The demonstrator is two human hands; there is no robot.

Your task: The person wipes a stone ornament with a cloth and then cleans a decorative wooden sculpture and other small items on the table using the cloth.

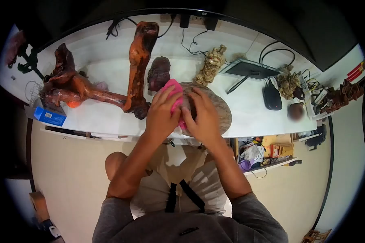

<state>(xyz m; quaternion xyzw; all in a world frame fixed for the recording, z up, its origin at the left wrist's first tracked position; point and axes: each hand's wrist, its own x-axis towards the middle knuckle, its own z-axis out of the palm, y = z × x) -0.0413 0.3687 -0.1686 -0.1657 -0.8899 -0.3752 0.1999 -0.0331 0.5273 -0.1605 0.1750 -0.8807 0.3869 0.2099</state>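
Note:
A pink cloth (177, 104) is bunched under my left hand (162, 111), whose fingers are closed over it. The cloth presses against the left side of a round, brown-and-grey marbled piece (223, 113) on the white shelf. My right hand (205, 115) grips this piece from above, fingers curled over it and thumb toward the cloth. Dark brown shows between that thumb and the fingers; my hands hide much of the middle. Just behind my left hand stands a dark purplish-brown carving (159, 73).
A large glossy wood sculpture (105, 95) spreads across the left, near a blue box (48, 116). A golden figurine (211, 65), a tilted tablet-like panel (251, 69), a black device (272, 97) and a round brown pot (296, 111) stand to the right. Below is an open, filled drawer (267, 162).

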